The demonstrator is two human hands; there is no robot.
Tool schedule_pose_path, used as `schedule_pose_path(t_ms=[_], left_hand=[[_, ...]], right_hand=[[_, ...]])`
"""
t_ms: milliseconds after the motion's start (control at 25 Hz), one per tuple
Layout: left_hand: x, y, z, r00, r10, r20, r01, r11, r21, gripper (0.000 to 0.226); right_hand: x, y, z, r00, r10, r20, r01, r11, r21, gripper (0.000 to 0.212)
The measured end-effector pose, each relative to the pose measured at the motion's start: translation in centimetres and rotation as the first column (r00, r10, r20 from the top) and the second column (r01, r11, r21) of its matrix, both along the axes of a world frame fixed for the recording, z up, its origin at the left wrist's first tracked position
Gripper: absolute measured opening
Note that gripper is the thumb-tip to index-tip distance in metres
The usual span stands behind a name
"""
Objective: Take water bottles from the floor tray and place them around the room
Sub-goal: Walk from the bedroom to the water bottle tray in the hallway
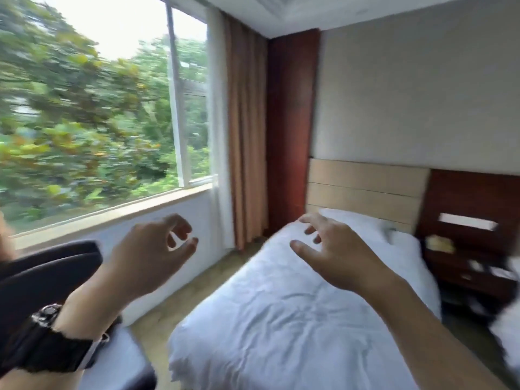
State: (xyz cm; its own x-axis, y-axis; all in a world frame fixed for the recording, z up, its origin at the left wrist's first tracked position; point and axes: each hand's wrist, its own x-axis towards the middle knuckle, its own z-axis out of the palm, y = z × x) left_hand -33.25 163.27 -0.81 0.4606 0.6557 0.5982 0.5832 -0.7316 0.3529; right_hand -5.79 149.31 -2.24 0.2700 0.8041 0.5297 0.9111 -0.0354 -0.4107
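— Right, any writing to read out? 
— None legible; the whole shot is smeared with blur. 
— And the room? 
— A bed (281, 305) with a rumpled white sheet fills the middle down to five o'clock, a pale wooden headboard (365, 190) at two o'clock, and a dark red nightstand (467, 266) at three o'clock with small blurred items on it. A big window (92, 108) full of green trees sits at ten o'clock, tan curtain (244, 136) at twelve. 
— Hands? 
— Both raised over the bed, fingers spread and curled, holding nothing. Left hand (146, 257) at eight o'clock wears a black watch (47, 342) on the wrist; right hand (337, 254) reaches from four o'clock. 
— Bottles, tray? 
— Neither shows in this view.
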Motion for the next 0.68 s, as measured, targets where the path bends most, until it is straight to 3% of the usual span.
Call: schedule_pose_path(t_ms=[160,320,440,560,680], left_hand=[[10.8,-0.6,-1.4,0.957,-0.289,0.034,0.290,0.956,-0.042,0.014],[21.5,-7.5,-2.2,0.819,-0.571,0.048,0.573,0.813,-0.108,0.015],[28.1,-14.8,-2.1,0.679,-0.733,0.025,0.732,0.675,-0.087,0.018],[33.7,-23.2,-1.5,0.546,-0.837,0.017,0.837,0.546,-0.029,0.020],[38.3,-31.8,-0.9,0.435,-0.899,0.055,0.900,0.434,-0.041,0.037]], right_hand=[[5.3,-9.9,-0.7,0.933,-0.360,0.012,0.360,0.931,-0.062,0.052],[7.3,-22.0,-1.2,0.781,-0.625,0.005,0.624,0.779,-0.055,0.046],[7.9,-31.1,-1.3,0.651,-0.759,-0.008,0.758,0.650,-0.052,0.041],[8.2,-40.3,-1.1,0.509,-0.860,-0.029,0.859,0.510,-0.044,0.021],[7.8,-49.1,-0.4,0.345,-0.938,-0.023,0.938,0.345,0.006,0.033]])
